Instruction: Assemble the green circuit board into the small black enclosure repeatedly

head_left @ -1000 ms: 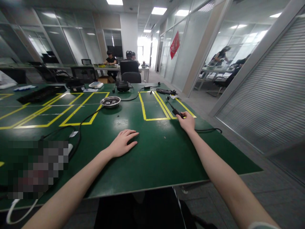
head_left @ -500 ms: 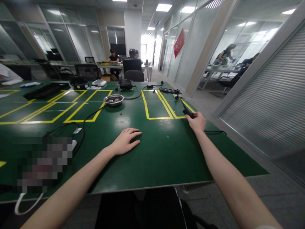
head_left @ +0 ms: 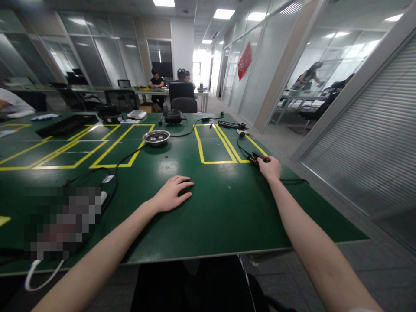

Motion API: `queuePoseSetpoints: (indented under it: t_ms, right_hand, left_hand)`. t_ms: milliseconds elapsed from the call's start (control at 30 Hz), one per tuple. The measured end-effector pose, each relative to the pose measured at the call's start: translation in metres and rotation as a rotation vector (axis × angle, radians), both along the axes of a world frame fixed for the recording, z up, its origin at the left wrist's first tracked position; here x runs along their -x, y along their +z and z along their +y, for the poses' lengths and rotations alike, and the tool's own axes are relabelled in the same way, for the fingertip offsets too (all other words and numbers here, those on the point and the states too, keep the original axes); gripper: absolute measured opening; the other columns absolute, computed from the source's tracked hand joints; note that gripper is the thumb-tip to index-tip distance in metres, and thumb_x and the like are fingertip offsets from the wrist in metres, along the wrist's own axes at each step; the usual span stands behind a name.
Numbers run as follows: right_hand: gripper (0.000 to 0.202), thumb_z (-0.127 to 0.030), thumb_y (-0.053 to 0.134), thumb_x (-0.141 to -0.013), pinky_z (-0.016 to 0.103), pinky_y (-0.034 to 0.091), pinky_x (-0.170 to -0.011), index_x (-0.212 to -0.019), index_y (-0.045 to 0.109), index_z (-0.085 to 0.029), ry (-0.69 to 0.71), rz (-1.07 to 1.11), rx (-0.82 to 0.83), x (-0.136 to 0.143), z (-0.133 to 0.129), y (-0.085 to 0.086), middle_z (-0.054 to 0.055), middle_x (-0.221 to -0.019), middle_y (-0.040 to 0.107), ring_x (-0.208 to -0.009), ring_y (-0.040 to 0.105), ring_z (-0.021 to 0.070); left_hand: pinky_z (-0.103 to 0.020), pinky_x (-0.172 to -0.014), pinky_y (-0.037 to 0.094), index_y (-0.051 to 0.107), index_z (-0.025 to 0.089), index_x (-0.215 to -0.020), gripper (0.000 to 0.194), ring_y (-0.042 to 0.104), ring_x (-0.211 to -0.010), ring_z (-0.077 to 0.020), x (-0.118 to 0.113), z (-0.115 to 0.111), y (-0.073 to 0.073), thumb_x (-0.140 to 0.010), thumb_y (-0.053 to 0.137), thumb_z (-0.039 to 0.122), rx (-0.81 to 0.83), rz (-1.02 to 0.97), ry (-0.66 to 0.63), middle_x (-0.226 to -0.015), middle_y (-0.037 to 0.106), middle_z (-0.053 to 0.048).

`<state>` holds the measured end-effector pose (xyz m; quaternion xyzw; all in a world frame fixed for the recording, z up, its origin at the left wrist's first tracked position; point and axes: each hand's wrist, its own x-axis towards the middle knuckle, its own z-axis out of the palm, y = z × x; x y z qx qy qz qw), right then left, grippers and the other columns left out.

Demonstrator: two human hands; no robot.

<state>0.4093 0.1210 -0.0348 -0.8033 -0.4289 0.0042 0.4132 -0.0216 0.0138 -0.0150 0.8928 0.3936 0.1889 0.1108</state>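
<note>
My left hand (head_left: 173,193) lies palm down on the green table (head_left: 208,225), fingers spread, holding nothing. Farther right, my right hand (head_left: 271,167) is closed on a small black device with a cable (head_left: 254,158). Its exact kind I cannot make out, and my fingers hide its near end. A thin black cable runs from it to a round black piece (head_left: 241,134). Another black cable (head_left: 294,180) comes out to the right of my wrist and reaches the table's right edge.
A metal bowl (head_left: 156,138) with small metal parts stands mid-table. Yellow tape (head_left: 219,162) marks rectangles. Farther back lie a folded black tripod-like item (head_left: 232,125), a black headset-like object (head_left: 173,116) and a long black tray (head_left: 66,125). A blurred-out object (head_left: 66,221) with a white loop lies left.
The black device in my right hand has turned and dropped slightly, so its cable now hangs slack in a curve. My left hand has stayed in place.
</note>
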Motion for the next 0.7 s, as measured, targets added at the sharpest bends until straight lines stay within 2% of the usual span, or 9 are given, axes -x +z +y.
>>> queuePoseSetpoints:
  t_ms: [167, 300, 400, 467, 600, 700]
  right_hand:
    - [0.041, -0.031, 0.056, -0.090, 0.041, 0.055, -0.089, -0.122, 0.073, -0.012, -0.022, 0.033, 0.022, -0.0057, 0.0033, -0.0028, 0.014, -0.096, 0.077, -0.082, 0.073, 0.0273]
    - [0.050, -0.027, 0.055, -0.089, 0.041, 0.055, -0.091, -0.134, 0.067, -0.010, -0.021, 0.041, 0.023, -0.0068, 0.0039, -0.0037, 0.016, -0.108, 0.076, -0.077, 0.072, 0.0242]
    - [0.053, -0.036, 0.065, -0.084, 0.041, 0.053, -0.094, -0.131, 0.069, -0.013, 0.005, 0.016, 0.004, -0.0042, 0.0036, -0.0032, 0.017, -0.116, 0.073, -0.094, 0.071, 0.0276]
    - [0.057, -0.044, 0.071, -0.079, 0.042, 0.052, -0.096, -0.127, 0.071, -0.013, 0.022, -0.009, -0.017, -0.0021, 0.0037, -0.0024, 0.017, -0.114, 0.071, -0.103, 0.068, 0.0310]
    - [0.065, -0.059, 0.070, -0.077, 0.045, 0.051, -0.089, -0.121, 0.072, -0.012, 0.007, -0.025, -0.058, -0.0010, 0.0057, 0.0003, 0.014, -0.095, 0.068, -0.096, 0.064, 0.0330]
    - [0.067, -0.063, 0.071, -0.074, 0.044, 0.051, -0.086, -0.118, 0.073, -0.011, -0.012, -0.048, -0.125, -0.0042, 0.0069, 0.0009, 0.012, -0.091, 0.066, -0.090, 0.062, 0.0317]
  left_hand:
    - [-0.053, -0.118, 0.042, 0.067, 0.026, -0.136, 0.038, 0.053, -0.137, -0.0300, 0.0004, 0.0008, -0.0019, -0.103, 0.057, 0.042, -0.005, -0.020, -0.009, -0.146, 0.061, -0.012]
    - [-0.053, -0.118, 0.042, 0.067, 0.024, -0.136, 0.039, 0.053, -0.137, -0.0305, 0.0002, 0.0009, -0.0019, -0.103, 0.057, 0.042, 0.005, -0.019, -0.009, -0.146, 0.061, -0.013]
    - [-0.053, -0.118, 0.042, 0.067, 0.025, -0.136, 0.039, 0.053, -0.137, -0.0303, 0.0005, 0.0009, -0.0021, -0.103, 0.057, 0.042, 0.000, -0.023, -0.007, -0.146, 0.061, -0.013]
    - [-0.053, -0.118, 0.042, 0.067, 0.026, -0.136, 0.039, 0.054, -0.137, -0.0300, 0.0008, 0.0009, -0.0020, -0.103, 0.057, 0.042, -0.002, -0.025, -0.013, -0.147, 0.061, -0.012]
    - [-0.053, -0.118, 0.042, 0.068, 0.026, -0.136, 0.038, 0.054, -0.136, -0.0302, 0.0010, 0.0004, -0.0014, -0.103, 0.057, 0.042, -0.008, -0.023, -0.014, -0.147, 0.061, -0.012]
    - [-0.054, -0.118, 0.043, 0.068, 0.024, -0.135, 0.039, 0.054, -0.136, -0.0307, 0.0005, 0.0002, -0.0008, -0.103, 0.058, 0.041, -0.004, -0.014, -0.010, -0.146, 0.061, -0.013]
